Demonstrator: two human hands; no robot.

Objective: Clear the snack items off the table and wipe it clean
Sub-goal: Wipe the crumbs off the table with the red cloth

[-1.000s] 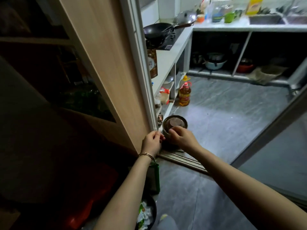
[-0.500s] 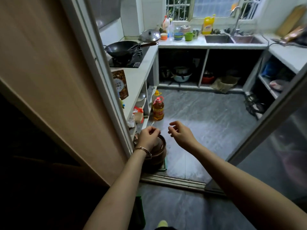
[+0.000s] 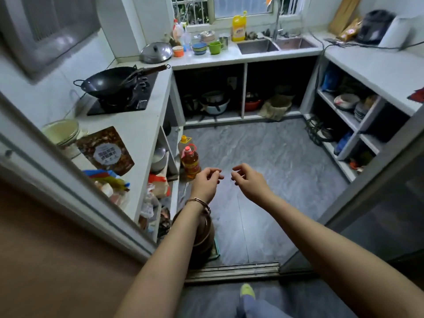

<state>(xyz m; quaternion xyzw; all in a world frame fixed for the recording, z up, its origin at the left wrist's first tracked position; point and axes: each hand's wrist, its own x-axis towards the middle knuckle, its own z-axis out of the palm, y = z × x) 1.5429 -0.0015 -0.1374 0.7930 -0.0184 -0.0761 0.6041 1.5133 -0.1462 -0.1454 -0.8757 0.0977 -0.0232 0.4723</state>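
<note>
I stand at a kitchen doorway with both arms stretched forward over the grey floor. My left hand [image 3: 207,180], a bangle on its wrist, hangs with loosely curled fingers and holds nothing. My right hand [image 3: 249,180] is a short gap to its right, fingers also loosely curled and empty. A brown round pot [image 3: 205,237] stands on the floor just inside the door track, partly hidden under my left forearm. No table shows in this view.
The left counter [image 3: 146,125] carries a brown snack pouch [image 3: 105,150], stacked bowls, and a wok [image 3: 107,82] on the hob. Oil bottles [image 3: 190,160] stand on the floor by it. The sink [image 3: 258,45] is at the back, shelves [image 3: 344,115] at the right, and a door track [image 3: 231,270] lies underfoot.
Both hands have lifted away from the brown pot and risen to mid-air. The view has tilted up, showing more of the kitchen.
</note>
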